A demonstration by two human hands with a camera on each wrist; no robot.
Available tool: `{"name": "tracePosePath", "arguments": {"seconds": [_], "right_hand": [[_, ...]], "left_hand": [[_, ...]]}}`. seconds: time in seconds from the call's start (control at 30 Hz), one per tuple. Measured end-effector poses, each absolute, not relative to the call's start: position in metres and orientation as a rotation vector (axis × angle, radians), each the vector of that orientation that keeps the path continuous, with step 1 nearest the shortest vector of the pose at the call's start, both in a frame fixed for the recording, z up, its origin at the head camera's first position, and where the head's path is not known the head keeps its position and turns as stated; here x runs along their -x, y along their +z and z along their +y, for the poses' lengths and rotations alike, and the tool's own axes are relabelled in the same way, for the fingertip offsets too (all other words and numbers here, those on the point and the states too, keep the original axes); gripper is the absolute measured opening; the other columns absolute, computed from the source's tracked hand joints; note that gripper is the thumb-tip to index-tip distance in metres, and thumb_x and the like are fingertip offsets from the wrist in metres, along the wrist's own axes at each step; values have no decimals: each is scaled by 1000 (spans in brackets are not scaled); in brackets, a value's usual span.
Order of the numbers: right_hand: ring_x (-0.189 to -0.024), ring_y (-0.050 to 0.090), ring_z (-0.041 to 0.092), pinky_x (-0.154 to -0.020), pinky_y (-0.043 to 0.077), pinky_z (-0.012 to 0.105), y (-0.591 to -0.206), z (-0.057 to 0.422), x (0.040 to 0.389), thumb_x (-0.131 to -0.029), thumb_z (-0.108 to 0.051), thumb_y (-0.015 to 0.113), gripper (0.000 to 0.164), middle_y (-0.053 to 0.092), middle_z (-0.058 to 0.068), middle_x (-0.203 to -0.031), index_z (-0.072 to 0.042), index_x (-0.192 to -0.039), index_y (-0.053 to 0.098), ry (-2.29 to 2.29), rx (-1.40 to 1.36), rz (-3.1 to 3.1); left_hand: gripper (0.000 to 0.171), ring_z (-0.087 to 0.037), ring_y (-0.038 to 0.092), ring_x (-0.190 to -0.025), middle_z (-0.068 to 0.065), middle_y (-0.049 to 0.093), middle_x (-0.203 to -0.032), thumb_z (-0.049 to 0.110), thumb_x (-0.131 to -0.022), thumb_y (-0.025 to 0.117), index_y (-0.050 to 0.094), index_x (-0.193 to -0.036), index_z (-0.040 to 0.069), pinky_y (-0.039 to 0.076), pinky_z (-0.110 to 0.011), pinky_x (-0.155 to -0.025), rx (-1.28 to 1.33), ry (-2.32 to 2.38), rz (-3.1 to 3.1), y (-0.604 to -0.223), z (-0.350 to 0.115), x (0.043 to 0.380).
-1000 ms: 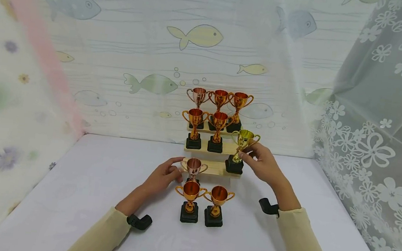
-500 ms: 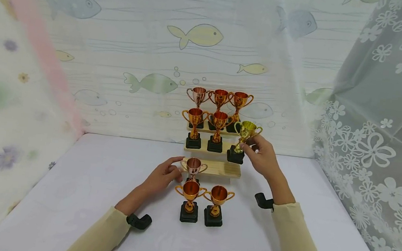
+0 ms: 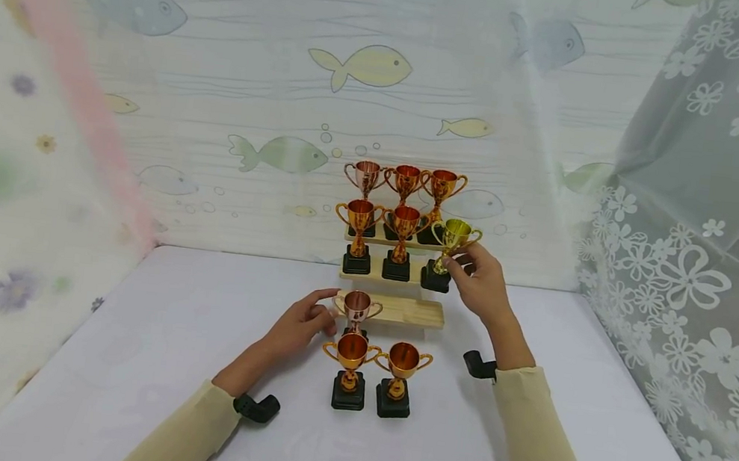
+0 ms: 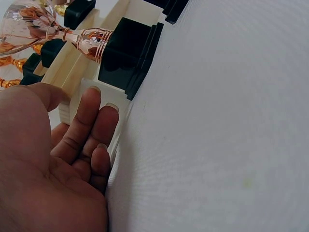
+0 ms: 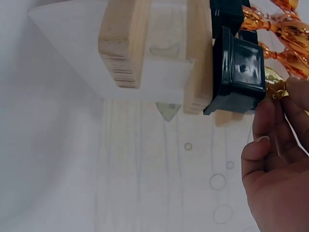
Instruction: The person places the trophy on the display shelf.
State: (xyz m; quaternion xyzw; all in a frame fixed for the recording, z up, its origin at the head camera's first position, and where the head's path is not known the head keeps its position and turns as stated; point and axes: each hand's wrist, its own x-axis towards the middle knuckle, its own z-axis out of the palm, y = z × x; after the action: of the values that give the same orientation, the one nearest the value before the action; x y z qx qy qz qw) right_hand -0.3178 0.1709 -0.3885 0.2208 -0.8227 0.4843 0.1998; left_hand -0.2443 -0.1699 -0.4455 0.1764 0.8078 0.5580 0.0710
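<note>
Right hand [image 3: 482, 284] pinched round stem of gold trophy [image 3: 452, 243], black base at right end of middle shelf step [image 3: 375, 270]. Left hand [image 3: 299, 324] relaxed, fingers straight against bottom step, beside pink trophy [image 3: 356, 308]. Judged best set base flat, fully onto step, clear of neighbouring orange trophy [image 3: 404, 226]. No readable writing seen.

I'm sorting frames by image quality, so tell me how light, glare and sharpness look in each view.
Head view: soft, even light, sharp overall, bright glints on the gold trophy gripped by the right hand. Left wrist view: left hand close and slightly soft, glare on the rose-copper trophy. Right wrist view: view rotated, the trophy's black base shows a reflection.
</note>
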Motion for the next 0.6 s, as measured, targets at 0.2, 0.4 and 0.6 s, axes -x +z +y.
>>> {"name": "tracePosePath", "arguments": {"seconds": [0.2, 0.4, 0.6], "right_hand": [[-91, 64, 25, -72, 50, 30, -391, 169, 320, -97, -13, 66, 19, 68, 12, -107, -4, -113, 66, 1374, -581, -2290], [-92, 64, 26, -76, 50, 39, -391, 167, 321, -97, -15, 67, 16, 67, 11, -108, -5, -110, 66, 1399, -574, -2287], [-95, 64, 26, -78, 50, 37, -392, 167, 322, -97, -18, 66, 16, 66, 10, -110, -7, -109, 67, 1408, -565, -2293]], "left_hand": [[51, -42, 65, -94, -26, 68, -95, 16, -106, 49, 33, -153, 2, 46, -52, -91, -539, 1683, 2423, -445, -171, 244], [51, -42, 65, -93, -26, 68, -93, 15, -106, 49, 34, -153, 2, 47, -51, -90, -542, 1691, 2424, -446, -170, 244], [51, -42, 65, -92, -26, 68, -93, 14, -106, 49, 34, -153, 1, 47, -51, -90, -546, 1694, 2419, -446, -171, 244]]}}
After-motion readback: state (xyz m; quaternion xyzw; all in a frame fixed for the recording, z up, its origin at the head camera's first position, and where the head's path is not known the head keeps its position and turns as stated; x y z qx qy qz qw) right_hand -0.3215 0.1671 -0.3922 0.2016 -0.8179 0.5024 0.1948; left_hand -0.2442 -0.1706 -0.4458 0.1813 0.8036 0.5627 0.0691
